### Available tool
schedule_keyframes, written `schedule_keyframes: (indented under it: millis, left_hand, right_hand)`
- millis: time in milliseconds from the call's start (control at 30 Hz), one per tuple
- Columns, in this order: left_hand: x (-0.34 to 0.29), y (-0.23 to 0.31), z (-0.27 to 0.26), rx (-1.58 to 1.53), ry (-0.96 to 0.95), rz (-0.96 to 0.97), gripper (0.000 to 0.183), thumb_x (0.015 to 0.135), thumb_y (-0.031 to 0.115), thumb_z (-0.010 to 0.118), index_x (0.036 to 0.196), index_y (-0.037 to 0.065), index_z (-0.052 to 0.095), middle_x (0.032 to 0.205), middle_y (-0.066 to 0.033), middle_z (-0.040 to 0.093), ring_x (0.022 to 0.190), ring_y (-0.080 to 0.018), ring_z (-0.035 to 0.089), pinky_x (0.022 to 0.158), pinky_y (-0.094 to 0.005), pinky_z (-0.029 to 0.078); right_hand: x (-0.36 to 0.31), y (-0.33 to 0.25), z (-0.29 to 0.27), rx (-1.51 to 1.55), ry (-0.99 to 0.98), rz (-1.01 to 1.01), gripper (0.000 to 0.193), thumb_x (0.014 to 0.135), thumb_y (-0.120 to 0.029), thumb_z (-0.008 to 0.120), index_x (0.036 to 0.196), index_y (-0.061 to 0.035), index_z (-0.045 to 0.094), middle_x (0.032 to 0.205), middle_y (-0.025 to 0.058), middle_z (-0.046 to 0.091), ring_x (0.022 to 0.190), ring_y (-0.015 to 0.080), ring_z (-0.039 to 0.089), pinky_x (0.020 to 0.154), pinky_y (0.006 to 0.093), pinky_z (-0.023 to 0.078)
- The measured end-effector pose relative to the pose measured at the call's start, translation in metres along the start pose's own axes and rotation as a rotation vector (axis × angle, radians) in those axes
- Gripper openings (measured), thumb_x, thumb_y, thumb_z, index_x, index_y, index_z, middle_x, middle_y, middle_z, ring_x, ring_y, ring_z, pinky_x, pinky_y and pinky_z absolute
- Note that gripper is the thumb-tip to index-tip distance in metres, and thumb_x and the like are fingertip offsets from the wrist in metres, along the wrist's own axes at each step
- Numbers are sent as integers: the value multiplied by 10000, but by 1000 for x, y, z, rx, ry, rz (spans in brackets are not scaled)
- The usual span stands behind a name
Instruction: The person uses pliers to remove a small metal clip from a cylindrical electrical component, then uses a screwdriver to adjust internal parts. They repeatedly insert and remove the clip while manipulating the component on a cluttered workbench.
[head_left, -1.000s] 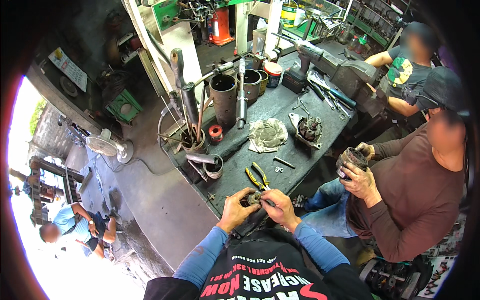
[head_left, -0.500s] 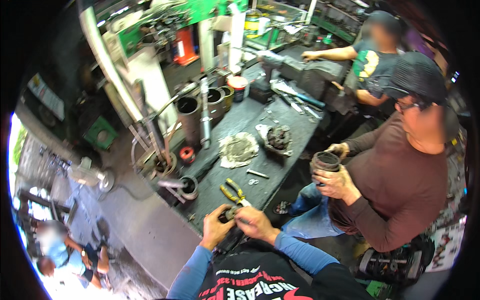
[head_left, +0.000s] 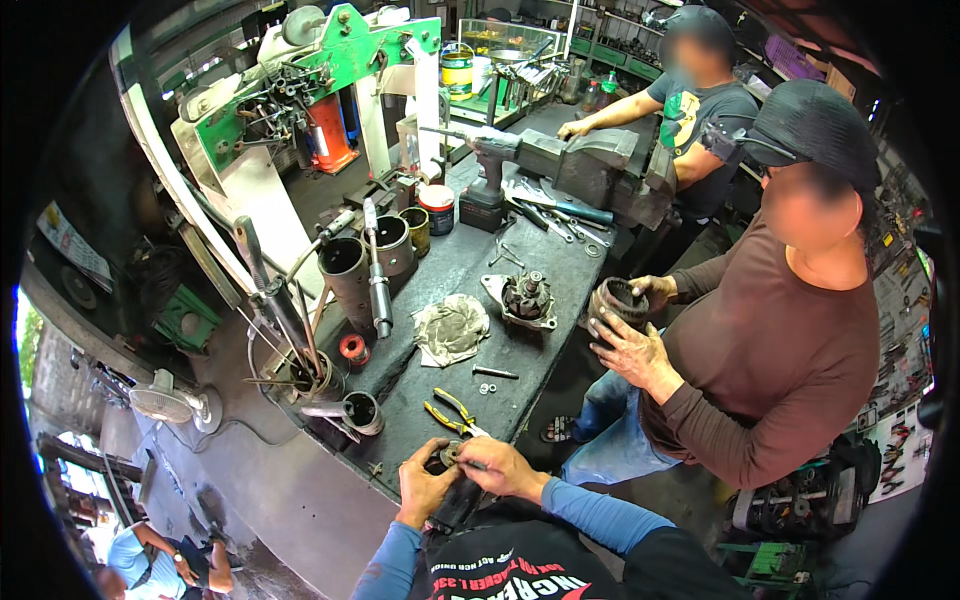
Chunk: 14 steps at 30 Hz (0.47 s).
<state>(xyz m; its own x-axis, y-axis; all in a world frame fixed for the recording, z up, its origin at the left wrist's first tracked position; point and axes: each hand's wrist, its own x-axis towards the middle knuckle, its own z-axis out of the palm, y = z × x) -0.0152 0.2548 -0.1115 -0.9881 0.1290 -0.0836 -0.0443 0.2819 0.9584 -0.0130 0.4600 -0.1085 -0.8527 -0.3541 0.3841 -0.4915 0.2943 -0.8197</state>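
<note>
A small round metal part (head_left: pixel 449 454) is held at the near edge of the bench, with my left hand (head_left: pixel 424 482) wrapped round its left side. My right hand (head_left: pixel 503 466) is closed with its fingertips against the same part. Whether a thin tool is in that hand too, I cannot make out. Just beyond my hands lie yellow-handled pliers (head_left: pixel 447 411), their jaws toward my right hand. A bolt (head_left: pixel 495 371) and a few washers (head_left: pixel 486 389) rest further along. Past these are a dirty rag (head_left: pixel 450 328) and an open alternator-like metal housing (head_left: pixel 528 300).
At right, a co-worker holds a dark metal ring (head_left: pixel 606 307) in both hands. Another person stands by the bench vise (head_left: pixel 610 155). A cordless drill (head_left: pixel 490 175), wrenches (head_left: pixel 560 220) and metal cylinders (head_left: pixel 345 275) stand or lie on the bench (head_left: pixel 420 375). A fan (head_left: pixel 165 400) is at left.
The view has shifted, so the bench appears lower and further left. The co-worker has tilted the metal ring. My hands stay on the round part.
</note>
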Motion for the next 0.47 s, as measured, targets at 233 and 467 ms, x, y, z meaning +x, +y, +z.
schedule_keyframes:
  millis: [233,467]
  left_hand:
    - [-2,1,0,-16,8,-15,535,794,130,937,1283,-9,771,1084,-92,830,989,-131,754,926,-331,610]
    - [1,1,0,17,-6,3,489,810,160,900,1270,45,780,1132,-124,836,1079,-217,807,1016,-379,610]
  right_hand:
    - [5,-6,-3,-7,-8,4,160,900,-32,772,1019,-31,665,963,150,678,946,387,682,846,451,553]
    - [6,-1,-8,-20,-43,-12,166,901,-48,785,1024,-37,675,992,149,692,976,387,685,879,447,553]
